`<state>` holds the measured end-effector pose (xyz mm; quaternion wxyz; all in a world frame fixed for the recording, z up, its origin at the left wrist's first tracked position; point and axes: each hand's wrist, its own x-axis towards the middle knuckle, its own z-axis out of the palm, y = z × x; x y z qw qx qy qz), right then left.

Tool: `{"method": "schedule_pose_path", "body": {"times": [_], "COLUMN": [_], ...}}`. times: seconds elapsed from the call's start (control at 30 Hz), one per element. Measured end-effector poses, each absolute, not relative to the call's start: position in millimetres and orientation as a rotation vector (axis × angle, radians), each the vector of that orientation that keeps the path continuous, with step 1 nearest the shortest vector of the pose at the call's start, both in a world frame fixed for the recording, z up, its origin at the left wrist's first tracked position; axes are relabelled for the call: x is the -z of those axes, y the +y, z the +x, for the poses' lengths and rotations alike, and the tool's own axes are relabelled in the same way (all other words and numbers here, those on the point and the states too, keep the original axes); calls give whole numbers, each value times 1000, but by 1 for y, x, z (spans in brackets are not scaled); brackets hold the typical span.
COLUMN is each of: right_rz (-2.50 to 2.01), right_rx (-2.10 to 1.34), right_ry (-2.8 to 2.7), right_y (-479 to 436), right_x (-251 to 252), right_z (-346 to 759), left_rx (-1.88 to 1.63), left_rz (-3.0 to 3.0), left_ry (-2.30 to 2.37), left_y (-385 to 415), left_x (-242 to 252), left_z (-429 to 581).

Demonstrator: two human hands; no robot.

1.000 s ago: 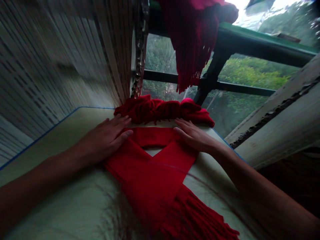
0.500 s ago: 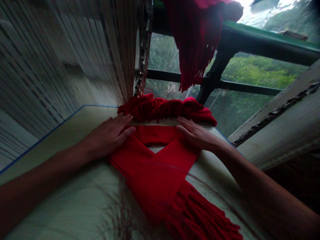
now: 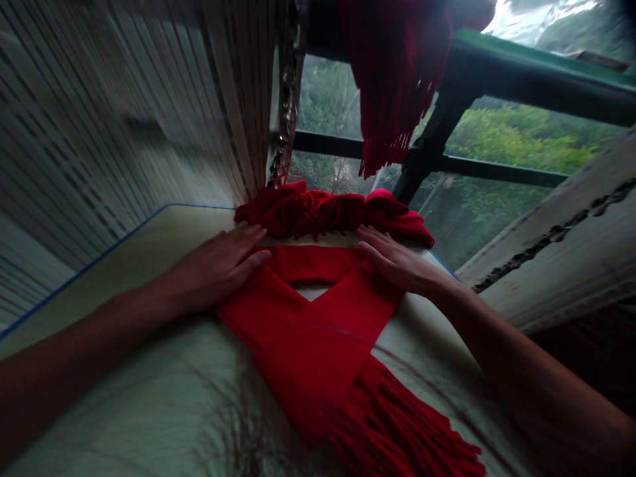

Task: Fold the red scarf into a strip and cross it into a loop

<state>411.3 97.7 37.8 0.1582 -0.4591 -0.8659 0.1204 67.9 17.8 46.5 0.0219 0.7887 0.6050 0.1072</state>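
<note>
As the left hand (image 3: 218, 267) and right hand (image 3: 400, 260) press flat and open, the red scarf (image 3: 311, 324) lies crossed. Its far end (image 3: 318, 212) is bunched.

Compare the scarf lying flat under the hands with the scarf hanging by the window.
The flat scarf is bright red and folded across itself; the hanging scarf is darker and falls loose. The flat scarf lies on a pale surface under the left hand and right hand; the hanging scarf touches neither. Both have fringed ends.
</note>
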Motion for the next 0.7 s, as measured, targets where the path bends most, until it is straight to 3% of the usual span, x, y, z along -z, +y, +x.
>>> {"method": "schedule_pose_path", "body": {"times": [0.33,0.7], "right_rz": [-1302,-1312], "right_rx": [-336,-304], "right_ry": [-2531,-2523], "right_y": [95,93], "right_x": [-37,-39], "right_z": [407,406], "left_rx": [-250,-387], "left_rz": [2456,2481], "left_ry": [1855,1840], "left_y": [17,15], "left_x": [-46,-50], "left_z": [66,68]}}
